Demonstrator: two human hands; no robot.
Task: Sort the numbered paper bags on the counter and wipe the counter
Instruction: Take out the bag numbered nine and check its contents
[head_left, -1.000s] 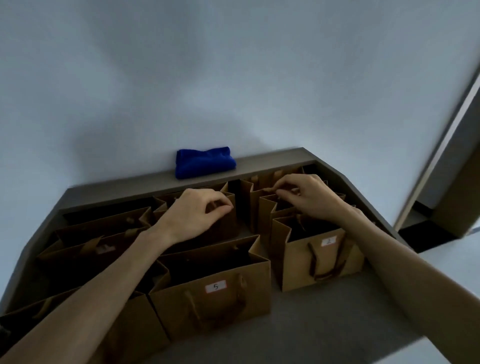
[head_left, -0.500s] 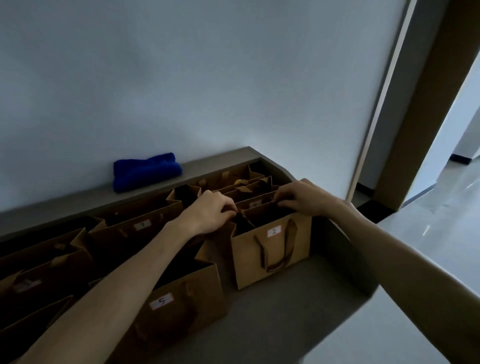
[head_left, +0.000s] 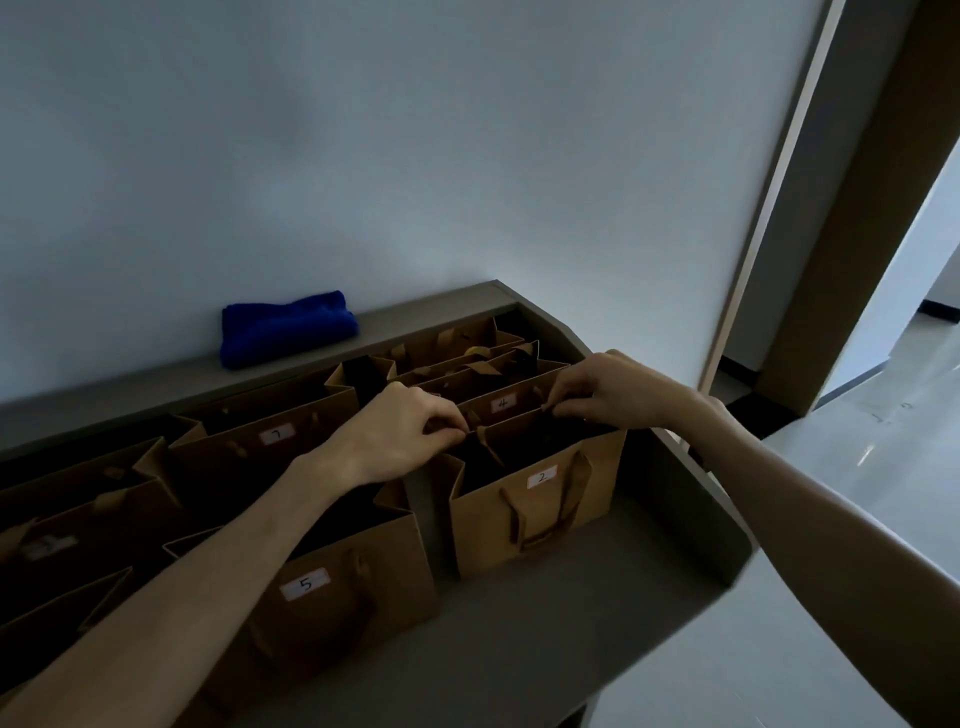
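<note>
The back rim of the brown paper bag labelled 2 (head_left: 540, 512) is pinched at both ends: the left hand (head_left: 400, 434) is curled over its left corner, finger and thumb closed on the paper edge, and the right hand (head_left: 613, 389) is pinched on the right corner in the same way. The bag is seen standing upright on the grey worktop (head_left: 545, 623), directly below and between the two hands, its dark ribbon handle hanging down the front. Just beyond the hands, the brown paper bag labelled 4 (head_left: 506, 402) is pressed close behind it, with more brown bags packed further back. Below the left forearm, the brown paper bag labelled 5 (head_left: 332, 597) is found, a narrow gap kept between it and bag 2. To the far left of the left hand, the brown paper bag labelled 7 (head_left: 270, 441) is visible. Well beyond the left hand, a folded blue cloth (head_left: 285, 327) is laid on the raised grey ledge (head_left: 415, 317) against the wall.
</note>
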